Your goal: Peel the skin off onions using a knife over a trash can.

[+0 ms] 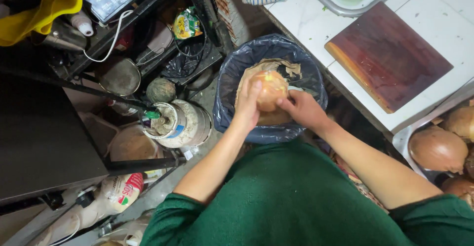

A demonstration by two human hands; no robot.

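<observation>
both hands are up over the bin, and the onion [269, 89] sits between them, held right above the open mouth of the black-lined trash bin [232, 85]. the left hand [247, 105] cups the onion's side, fingers wrapped up around it, a firm grasp. the right hand [302, 109] comes in from the other side, fingertips pinched at the onion's edge, gripping what looks like a bit of skin, though the pinch itself is too small to see clearly. by the look of it this is peeling: the onion shows pale yellow at the top and papery orange-brown lower down, so the outer layers seem only partly off. the next pull would want a steady hold from the left hand while the right tears the dry skin free, keeping the whole thing over the bin so scraps drop inside. in the bin, brown papery scraps [276, 67] lie on the liner. off to the right, a tray [402, 140] holds several unpeeled brown onions [437, 149]. on the white tiled counter [296, 9] there's a dark wooden cutting board [387, 56], bare, and above it a metal basin [340, 6] with pale water and something round and light in it.
</observation>
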